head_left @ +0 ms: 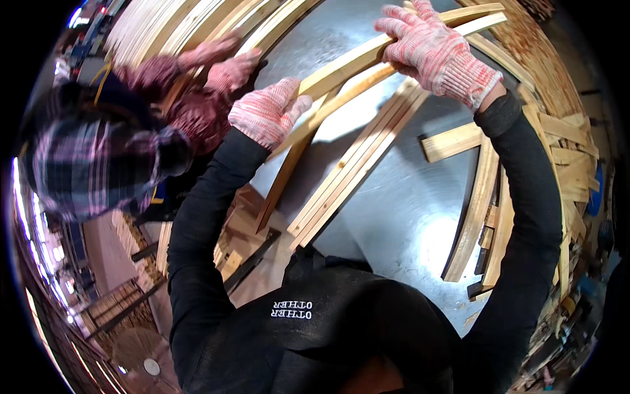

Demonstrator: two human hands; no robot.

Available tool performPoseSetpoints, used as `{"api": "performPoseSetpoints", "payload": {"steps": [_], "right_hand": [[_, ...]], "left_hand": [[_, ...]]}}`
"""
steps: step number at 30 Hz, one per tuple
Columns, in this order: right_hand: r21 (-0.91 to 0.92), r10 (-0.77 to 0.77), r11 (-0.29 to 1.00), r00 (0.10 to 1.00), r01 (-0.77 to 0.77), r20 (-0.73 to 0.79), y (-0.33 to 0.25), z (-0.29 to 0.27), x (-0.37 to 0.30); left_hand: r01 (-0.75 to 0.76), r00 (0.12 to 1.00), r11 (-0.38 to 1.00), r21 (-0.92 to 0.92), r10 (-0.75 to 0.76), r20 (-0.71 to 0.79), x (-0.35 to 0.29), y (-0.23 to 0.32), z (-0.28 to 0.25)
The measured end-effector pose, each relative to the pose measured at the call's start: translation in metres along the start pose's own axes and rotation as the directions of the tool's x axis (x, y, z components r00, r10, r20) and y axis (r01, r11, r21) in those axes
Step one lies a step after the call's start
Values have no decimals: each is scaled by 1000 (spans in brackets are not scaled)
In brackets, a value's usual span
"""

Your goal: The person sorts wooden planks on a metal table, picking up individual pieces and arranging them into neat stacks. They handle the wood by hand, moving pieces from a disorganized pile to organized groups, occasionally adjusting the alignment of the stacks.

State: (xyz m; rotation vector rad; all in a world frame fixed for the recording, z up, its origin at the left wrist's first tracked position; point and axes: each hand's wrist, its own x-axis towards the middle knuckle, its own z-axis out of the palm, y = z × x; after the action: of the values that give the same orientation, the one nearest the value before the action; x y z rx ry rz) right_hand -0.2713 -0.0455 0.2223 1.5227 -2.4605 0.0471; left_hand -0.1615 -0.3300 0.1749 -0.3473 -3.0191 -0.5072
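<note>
My left hand (270, 113), in a red-and-white knit glove, closes around the near end of a long pale wooden strip (348, 65). Further along, my right hand (440, 56), gloved alike, lies over the strip with its fingers spread. A second strip (354, 90) runs just below the first one. Under these, several narrow wooden strips (357, 167) lie side by side, slanting across a shiny metal tabletop (394, 203). A darker wooden strip (285, 177) slants down beneath my left hand.
At the left a co-worker in a plaid hat (98, 157) has gloved hands (233, 69) by a stack of long boards (177, 23). To the right lie a short wooden block (451, 142), curved wooden pieces (476, 210) and a pile of offcuts (571, 151).
</note>
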Motion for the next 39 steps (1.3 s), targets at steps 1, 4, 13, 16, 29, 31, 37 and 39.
{"api": "performPoseSetpoints", "payload": {"steps": [1,4,13,16,29,31,37,39], "right_hand": [[50,61,996,987,-69,150,-11,-8,15],[9,81,996,981,-84,177,-27,15,26],[37,-381,924,914,380,137,-70,34,18],[110,-419,908,888,405,188,-81,49,27],[93,-142,990,753,107,642,-108,157,82],[52,-103,994,750,91,653,-116,167,84],[-2,-49,999,982,50,181,-118,190,47],[45,136,990,989,-134,-58,-136,181,37]], "left_hand": [[6,1000,999,-31,-6,-6,-11,-13,1],[73,992,882,-465,-15,128,-32,-25,-22],[633,772,594,-497,-533,346,-182,-53,31],[553,662,832,36,-466,587,-189,-70,70],[851,466,438,-289,-376,801,-107,-128,56],[775,619,354,-523,-261,741,-126,-160,99],[385,818,923,-2,-340,463,-138,-72,82],[603,729,794,-76,-510,456,-148,-81,133]]}}
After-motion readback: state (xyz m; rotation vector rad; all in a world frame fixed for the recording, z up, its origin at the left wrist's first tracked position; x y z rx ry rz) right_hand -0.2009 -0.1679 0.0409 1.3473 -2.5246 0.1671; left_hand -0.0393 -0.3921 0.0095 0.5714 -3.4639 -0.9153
